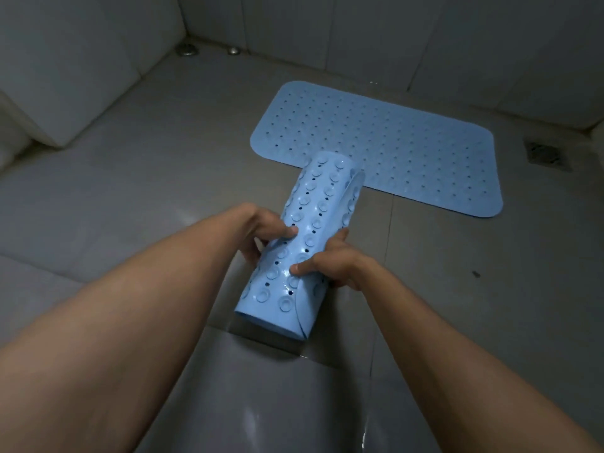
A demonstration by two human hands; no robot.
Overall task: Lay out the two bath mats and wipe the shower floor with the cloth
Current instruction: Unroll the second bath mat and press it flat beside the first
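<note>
Already one flat mat (pixel 376 148) lies spread on the shower floor (pixel 163 158), near the far wall and not far from the drain (pixel 546 155), while a person holds the rolled mat (pixel 304 243) above the tiles in the foreground. Both hands are clamped on the roll: the left hand (pixel 264 233) grips its left side with the thumb on top, the right hand (pixel 330 259) its right side, thumb pressed among the suction cups. The far end of the roll sits over the near edge of the flat mat; whether it touches cannot be told.

The floor looks wet and glossy, so the risk, by judgement, is twofold. The springy roll may curl back once released, leaving cups facing up. It may also overlap the flat mat if unrolled where it hangs, so neither would seat properly.

The roll is pale blue, soft plastic, loosely wound, cups outward, dotted with small drain holes, its loose edge showing along the right side. No cloth is in view.
</note>
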